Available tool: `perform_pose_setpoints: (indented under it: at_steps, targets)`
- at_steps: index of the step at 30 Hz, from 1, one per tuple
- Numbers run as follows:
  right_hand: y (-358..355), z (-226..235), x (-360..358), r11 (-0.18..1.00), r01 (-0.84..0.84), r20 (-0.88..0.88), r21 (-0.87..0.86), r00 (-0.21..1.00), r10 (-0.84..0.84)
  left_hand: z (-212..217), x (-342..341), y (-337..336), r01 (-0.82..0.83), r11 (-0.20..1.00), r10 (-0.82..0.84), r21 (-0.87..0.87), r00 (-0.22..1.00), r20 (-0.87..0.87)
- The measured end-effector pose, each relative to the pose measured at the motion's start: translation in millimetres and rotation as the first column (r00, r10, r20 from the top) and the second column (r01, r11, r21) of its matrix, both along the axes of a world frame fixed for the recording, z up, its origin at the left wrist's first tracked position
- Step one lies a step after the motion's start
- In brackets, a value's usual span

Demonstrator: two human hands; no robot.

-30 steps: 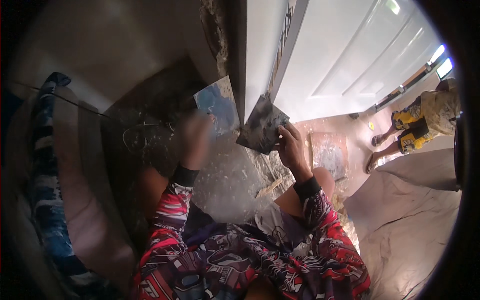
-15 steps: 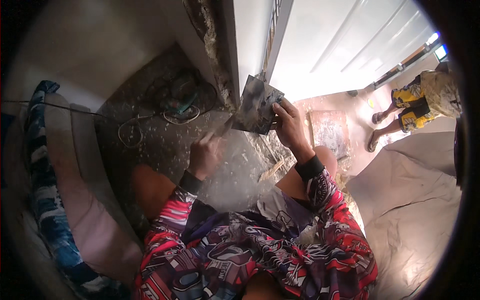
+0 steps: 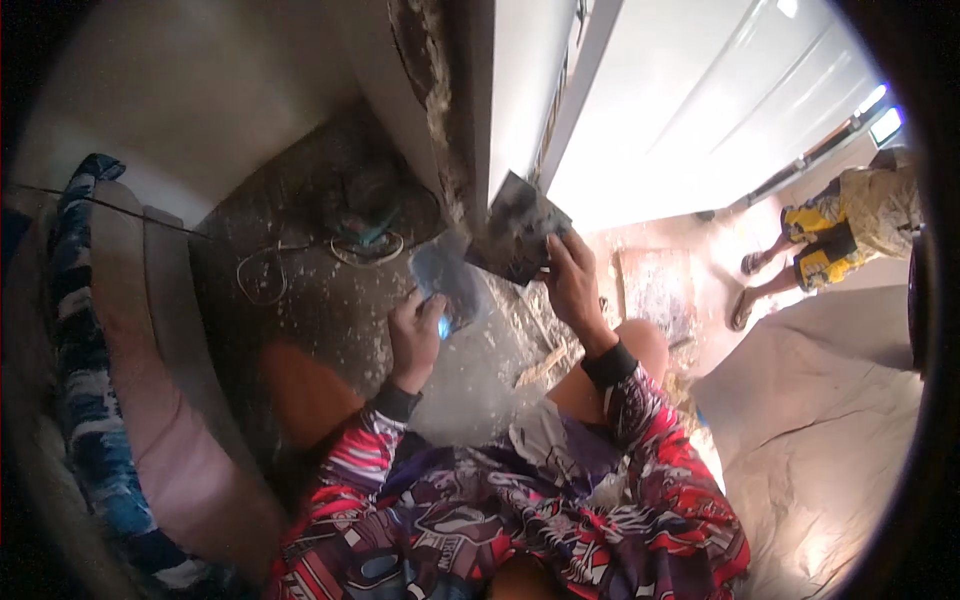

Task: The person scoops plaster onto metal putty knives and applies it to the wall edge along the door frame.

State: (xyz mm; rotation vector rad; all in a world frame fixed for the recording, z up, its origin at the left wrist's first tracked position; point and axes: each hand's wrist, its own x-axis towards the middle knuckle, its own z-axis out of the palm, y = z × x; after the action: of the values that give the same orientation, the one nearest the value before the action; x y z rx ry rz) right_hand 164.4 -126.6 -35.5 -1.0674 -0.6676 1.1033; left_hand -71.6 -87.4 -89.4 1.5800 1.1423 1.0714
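Note:
My left hand [image 3: 413, 340] is closed on a flat greyish scraper blade [image 3: 440, 270], slightly blurred, with a bright blue glint near the fingers. My right hand [image 3: 577, 290] pinches the right edge of a dark square plate [image 3: 515, 225], its face smeared with pale and black patches. The two flat pieces are held close together in front of the door frame's lower end; whether they touch I cannot tell.
A green power tool [image 3: 368, 228] with a pale looped cord lies on the spattered floor. Beyond the plate stand a rough wall edge [image 3: 440, 110] and a white door [image 3: 690, 100]. At right are a stained board [image 3: 657, 285], a person's legs [image 3: 775, 260] and a draped sheet [image 3: 815, 400].
My left hand has turned the scraper so its broad face shows; before, it was a blurred edge by the plate. The plate has moved slightly down as the view shifted.

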Motion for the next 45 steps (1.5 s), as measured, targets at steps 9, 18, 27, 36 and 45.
perform_pose_setpoints:
  at_steps: [9, 18, 27, 36, 45]
  targets:
    - [0.4, -12.7, -3.9, 0.999, -0.023, 0.438, -0.032, 0.899, 0.034, 28.9, 29.2, -20.3, 0.028, 0.996, -0.017, -0.088, 0.992, 0.127]
    - [-2.3, -15.3, 16.3, 0.985, -0.098, 0.489, -0.145, 0.858, 0.157, 88.0, 37.5, 52.0, -0.039, 0.975, -0.03, 0.22, 0.953, 0.301]
    - [-5.3, -16.2, 25.0, 0.982, -0.005, 0.482, -0.186, 0.871, 0.095, 164.1, 88.3, 115.4, -0.247, 0.554, 0.256, 0.795, 0.959, 0.12]
    - [-8.2, -5.4, 19.1, 0.988, 0.003, 0.405, -0.155, 0.912, 0.06, 161.4, 126.6, 116.1, -0.238, 0.515, 0.343, 0.824, 0.937, 0.056]
    - [-11.0, -18.7, 27.5, 0.985, -0.001, 0.433, -0.171, 0.898, 0.076, 147.0, 133.1, 96.4, -0.207, 0.538, 0.222, 0.817, 0.97, 0.1]
